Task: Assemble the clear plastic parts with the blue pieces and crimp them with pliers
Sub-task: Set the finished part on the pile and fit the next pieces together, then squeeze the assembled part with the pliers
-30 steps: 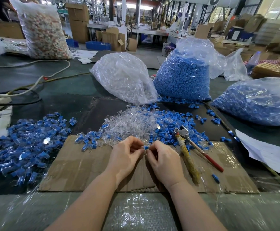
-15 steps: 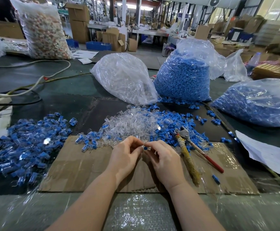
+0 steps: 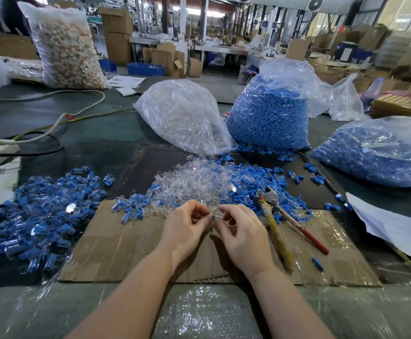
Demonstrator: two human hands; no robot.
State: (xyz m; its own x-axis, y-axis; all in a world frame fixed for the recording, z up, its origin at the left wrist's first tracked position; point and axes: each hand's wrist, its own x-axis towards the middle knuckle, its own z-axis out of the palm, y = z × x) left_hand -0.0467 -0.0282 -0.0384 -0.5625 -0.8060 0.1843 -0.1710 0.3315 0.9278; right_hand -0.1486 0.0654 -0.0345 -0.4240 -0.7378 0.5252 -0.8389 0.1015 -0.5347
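My left hand point(image 3: 187, 226) and my right hand point(image 3: 242, 232) meet fingertip to fingertip over a cardboard sheet point(image 3: 126, 243). Between them I pinch a small clear plastic part point(image 3: 217, 213) with a blue piece point(image 3: 213, 217) at its lower end; which hand holds which piece is too small to tell. Just beyond my fingers lies a loose heap of clear parts point(image 3: 194, 184) mixed with blue pieces point(image 3: 253, 182). The pliers point(image 3: 270, 204), with a red handle and a wrapped yellow one, lie on the cardboard right of my right hand.
A pile of assembled blue-and-clear parts point(image 3: 43, 211) lies at the left. Behind stand a bag of clear parts point(image 3: 182, 116) and a bag of blue pieces point(image 3: 270, 113); another blue-filled bag point(image 3: 378, 152) is at right. White paper point(image 3: 390, 226) lies at the right edge, cables point(image 3: 40, 140) at the left.
My hands have drawn slightly apart at the fingertips and lifted a little toward the clear heap, still working the same small part. The pliers have not moved.
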